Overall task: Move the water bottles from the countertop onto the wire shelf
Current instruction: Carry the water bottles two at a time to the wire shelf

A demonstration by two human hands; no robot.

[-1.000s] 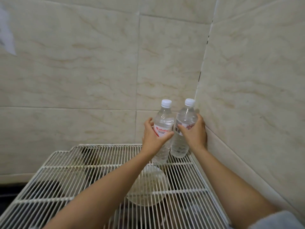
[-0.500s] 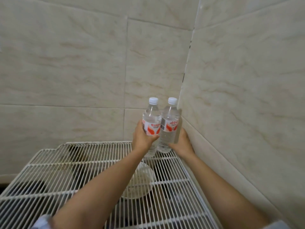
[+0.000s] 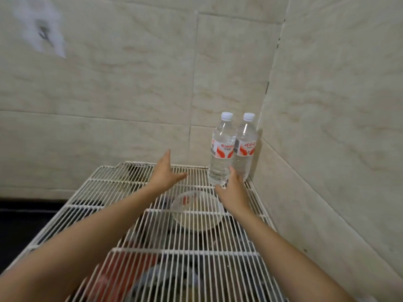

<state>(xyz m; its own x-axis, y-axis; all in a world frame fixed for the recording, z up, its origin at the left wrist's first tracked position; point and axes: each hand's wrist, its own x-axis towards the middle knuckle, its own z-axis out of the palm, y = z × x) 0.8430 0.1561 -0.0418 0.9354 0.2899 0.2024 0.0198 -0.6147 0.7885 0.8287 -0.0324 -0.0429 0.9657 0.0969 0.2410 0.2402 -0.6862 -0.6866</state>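
Observation:
Two clear water bottles with white caps and red-and-white labels stand upright side by side in the far right corner of the white wire shelf (image 3: 122, 182). The left bottle (image 3: 221, 149) touches the right bottle (image 3: 245, 147), which stands close to the side wall. My left hand (image 3: 163, 174) hovers over the shelf to the left of the bottles, fingers straight, holding nothing. My right hand (image 3: 233, 189) is just in front of the left bottle's base, fingers relaxed, empty.
Tiled walls close the shelf in at the back and on the right. Under the wires lie a white bowl (image 3: 196, 211) and some dark and red items, blurred. A dark counter surface (image 3: 24, 223) shows to the left of the shelf.
Both hands have let go of the bottles and drawn back toward me. The bottles now stand on their own in the shelf's corner.

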